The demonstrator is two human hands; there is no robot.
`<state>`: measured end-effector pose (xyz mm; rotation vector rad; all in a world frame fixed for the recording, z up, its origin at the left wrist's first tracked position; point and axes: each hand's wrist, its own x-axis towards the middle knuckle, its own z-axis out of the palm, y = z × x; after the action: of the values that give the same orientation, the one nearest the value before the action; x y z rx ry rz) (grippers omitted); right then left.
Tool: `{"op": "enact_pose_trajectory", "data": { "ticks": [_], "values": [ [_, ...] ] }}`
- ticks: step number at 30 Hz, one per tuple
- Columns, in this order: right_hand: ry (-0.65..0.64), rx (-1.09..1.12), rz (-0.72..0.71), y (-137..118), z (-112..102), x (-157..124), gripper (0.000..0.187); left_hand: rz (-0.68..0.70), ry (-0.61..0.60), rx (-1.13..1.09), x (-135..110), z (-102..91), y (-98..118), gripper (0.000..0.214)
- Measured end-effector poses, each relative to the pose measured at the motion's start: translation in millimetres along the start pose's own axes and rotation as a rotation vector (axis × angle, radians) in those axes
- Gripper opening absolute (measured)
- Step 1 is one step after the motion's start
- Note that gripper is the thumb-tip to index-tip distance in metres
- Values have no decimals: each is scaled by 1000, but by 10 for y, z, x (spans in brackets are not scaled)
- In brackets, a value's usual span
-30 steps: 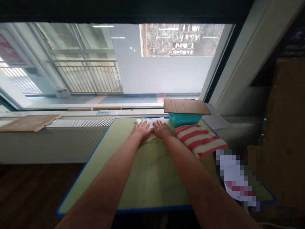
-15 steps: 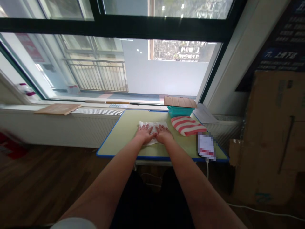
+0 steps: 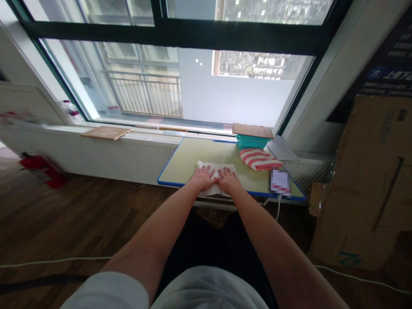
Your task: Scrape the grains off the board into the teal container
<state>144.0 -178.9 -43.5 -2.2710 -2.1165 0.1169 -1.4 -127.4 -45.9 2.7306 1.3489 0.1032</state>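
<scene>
My left hand (image 3: 204, 177) and my right hand (image 3: 228, 179) lie flat side by side, fingers spread, pressing on a white cloth (image 3: 213, 168) at the near edge of a green table with a blue rim (image 3: 186, 157). Both palms rest on the cloth's near half; its far edge shows beyond my fingertips. A folded red-and-white striped cloth (image 3: 259, 159) lies to the right of my right hand, apart from it.
A teal box (image 3: 252, 141) topped with a cardboard sheet (image 3: 252, 130) stands at the table's far right by the window. A blurred-out item (image 3: 280, 182) sits at the table's right front. Cardboard boxes (image 3: 363, 184) stand to the right, a red extinguisher (image 3: 40, 169) lies left.
The camera has pulled back and away from the table, which now looks smaller and farther. Both hands have slid with the white cloth from the table's far side to its near edge.
</scene>
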Motion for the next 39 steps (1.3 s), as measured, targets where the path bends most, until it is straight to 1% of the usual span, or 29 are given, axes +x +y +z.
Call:
{"op": "enact_pose_trajectory", "data": {
  "ticks": [5,8,10,15,20,24,29,34,39],
  "values": [
    [4,-6,44,-117,14,30,64,19,-28,12,-14,-21,-115,84],
    [1,6,16,-148,4,102,65,6,-35,31,45,-37,-193,84],
    [-11,22,1,-173,-7,199,65,-17,-55,34,121,-46,-275,84],
    [-11,58,-30,-304,-9,614,65,-67,-75,87,388,-50,-624,84],
    [-38,97,-60,-435,-20,1098,67,-66,-91,114,695,-87,-986,84],
    [-74,100,-73,-460,-37,1474,67,-54,-99,117,989,-100,-1212,87],
    [-82,91,-84,-454,-43,1873,66,-57,-75,76,1308,-100,-1430,92],
    [-64,84,-100,-451,-47,2222,66,-86,-97,98,1568,-138,-1597,88],
    [-43,74,-101,-455,-40,2583,65,-100,-78,83,1839,-157,-1784,84]
  ]
}}
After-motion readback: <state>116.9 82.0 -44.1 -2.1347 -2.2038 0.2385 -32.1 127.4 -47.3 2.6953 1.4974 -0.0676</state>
